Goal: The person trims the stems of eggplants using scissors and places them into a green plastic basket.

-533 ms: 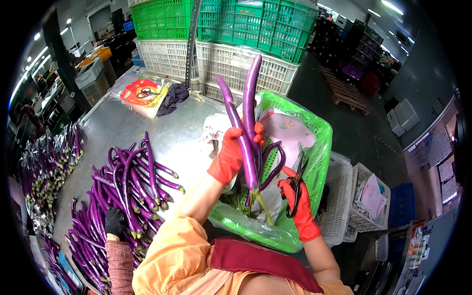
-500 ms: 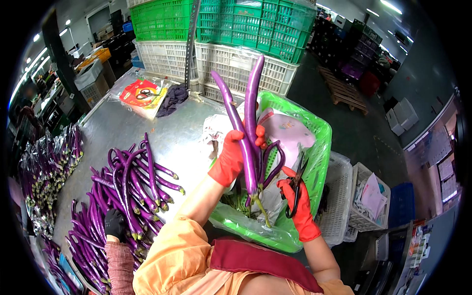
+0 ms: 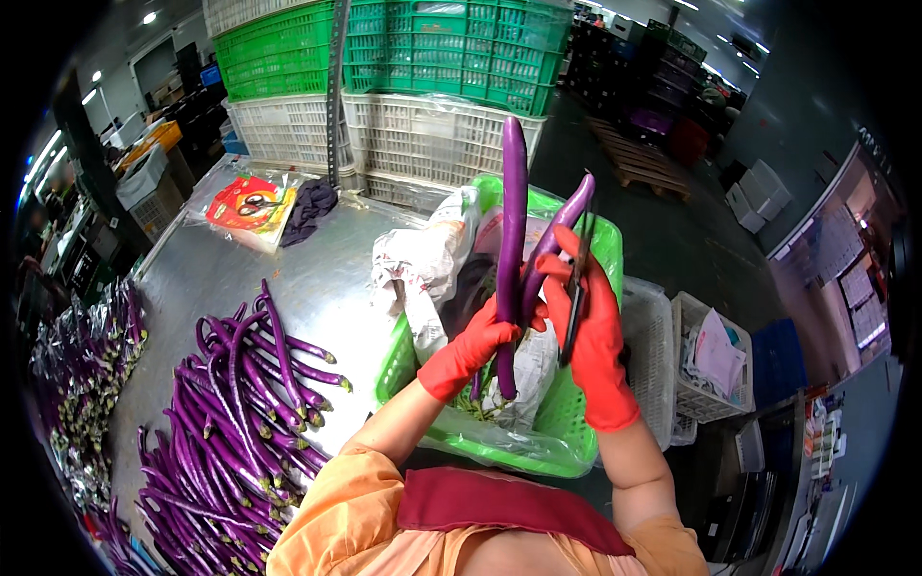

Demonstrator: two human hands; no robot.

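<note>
Over a green plastic basket (image 3: 574,422) lined with clear film, my left hand (image 3: 480,344) in a red rubber glove is closed round long purple eggplants. One eggplant (image 3: 514,206) stands nearly upright; another eggplant (image 3: 569,213) leans to the right. My right hand (image 3: 597,336), gloved in red too, holds black scissors (image 3: 573,312) along its palm, blades pointing up. Its fingertips are beside the leaning eggplant; whether they touch it I cannot tell. White crumpled plastic (image 3: 427,254) and green stem pieces (image 3: 475,403) lie in and over the basket.
A heap of eggplants (image 3: 230,413) covers the near left of the metal table (image 3: 317,254). Farther left lie bagged eggplants (image 3: 91,355). Stacked green crates (image 3: 451,58) and white crates (image 3: 432,139) stand behind. A red-yellow packet (image 3: 245,206) and dark cloth (image 3: 309,209) lie at the back.
My right hand has risen with the scissors to the eggplants. In my left hand the eggplants have shifted, and one now tilts right. A co-worker's black-gloved hand has gone from the heap.
</note>
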